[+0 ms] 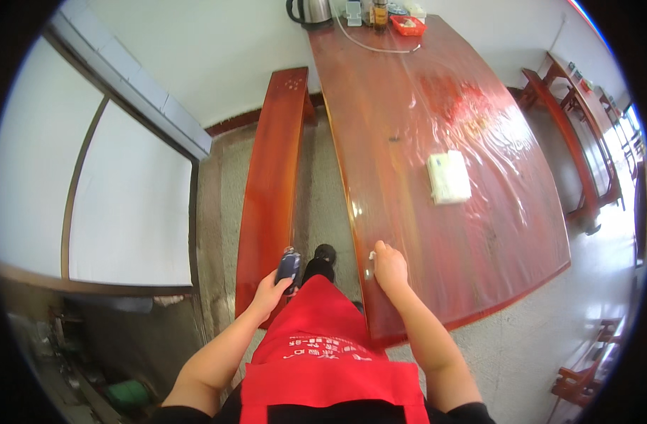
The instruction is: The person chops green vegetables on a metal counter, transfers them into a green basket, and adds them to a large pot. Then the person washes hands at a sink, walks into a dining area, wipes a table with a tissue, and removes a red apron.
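My left hand (273,294) is closed around a dark, bottle-like object (289,267) above the near end of a red-brown wooden bench (273,175). At the left edge of a long, glossy wooden table (376,175), my right hand (391,267) has its fingers curled around a small white piece, perhaps tissue (372,255); most of it is hidden. A pack of tissues (450,177) lies on the table, farther away and to the right of that hand. Wrinkled clear plastic film (493,159) covers part of the tabletop. I wear a red apron (328,339) bearing white writing.
At the table's far end stand a steel kettle (314,11), a jar with amber contents (380,17) and a red plastic basket (408,25), with a pale cable (379,50) nearby. White panels (132,196) are on the left. More wooden benches (562,138) stand right.
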Motion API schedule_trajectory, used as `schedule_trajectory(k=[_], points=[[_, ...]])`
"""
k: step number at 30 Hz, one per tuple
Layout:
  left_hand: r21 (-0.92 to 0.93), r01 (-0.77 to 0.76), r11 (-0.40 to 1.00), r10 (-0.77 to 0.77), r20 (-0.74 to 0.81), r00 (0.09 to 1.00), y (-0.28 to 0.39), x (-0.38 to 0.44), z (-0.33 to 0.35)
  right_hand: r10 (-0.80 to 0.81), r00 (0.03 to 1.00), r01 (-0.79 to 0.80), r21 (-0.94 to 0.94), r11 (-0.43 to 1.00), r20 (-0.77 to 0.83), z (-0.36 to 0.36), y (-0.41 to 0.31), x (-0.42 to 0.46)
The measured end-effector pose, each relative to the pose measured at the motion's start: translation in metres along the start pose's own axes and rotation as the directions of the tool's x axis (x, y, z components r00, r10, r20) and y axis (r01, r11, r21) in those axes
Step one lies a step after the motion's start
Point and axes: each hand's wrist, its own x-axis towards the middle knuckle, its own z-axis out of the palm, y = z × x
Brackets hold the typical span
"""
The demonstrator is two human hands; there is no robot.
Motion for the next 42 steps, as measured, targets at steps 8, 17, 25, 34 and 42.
schedule_trajectory(k=[8,17,25,34,42], points=[[0.145,-0.223,0.964,0.200,0.161,0.967,0.174,0.286,-0.002,0.114,0.986,-0.114,0.007,0.993,-0.123,0.008,-0.023,0.157],[0.778,-0.499,0.381,0.688,0.122,0.715,0.390,0.661,0.006,0.446,0.865,-0.440,0.082,0.894,-0.231,0.000,-0.040,0.306],[0.957,-0.287,0.046,0.708,0.171,0.685,0.457,0.798,0.026,0.689,0.700,-0.671,0.157,0.725,-0.188,-0.013,-0.068,0.337],[0.929,-0.355,-0.107,0.677,0.329,0.658,0.481,0.830,0.008,0.757,0.629,-0.741,0.159,0.653,-0.179,-0.009,-0.075,0.340],[0.288,-0.958,-0.003,0.379,0.887,0.265,0.359,0.630,0.055,0.838,0.488,-0.833,0.155,0.531,-0.245,0.005,-0.101,0.302]])
